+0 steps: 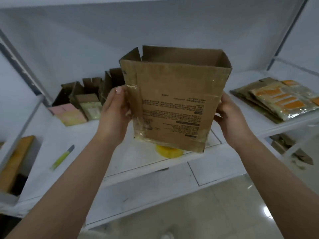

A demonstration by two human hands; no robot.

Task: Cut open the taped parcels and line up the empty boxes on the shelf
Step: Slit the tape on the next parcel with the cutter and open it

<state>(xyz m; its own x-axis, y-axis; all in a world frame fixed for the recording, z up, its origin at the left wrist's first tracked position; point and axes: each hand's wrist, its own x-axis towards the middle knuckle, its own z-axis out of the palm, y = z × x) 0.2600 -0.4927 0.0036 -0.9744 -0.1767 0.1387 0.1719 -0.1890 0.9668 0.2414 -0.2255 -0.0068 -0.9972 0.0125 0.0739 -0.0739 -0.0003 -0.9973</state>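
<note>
An opened brown cardboard box (174,100) with clear tape and upside-down black print hangs above the white shelf (86,144), flaps up. My left hand (115,109) grips its left side, thumb on the front. Its right side is held by my right hand (229,118). A row of opened boxes (89,95) stands at the back left of the shelf. A yellow-green utility knife (63,157) lies on the shelf at the left.
A yellow tape roll (170,151) lies under the held box. Flattened taped parcels with orange labels (279,99) are stacked on the right shelf. A brown parcel (15,161) lies on the lower left shelf. Cardboard scraps (293,149) sit lower right. Glossy floor below.
</note>
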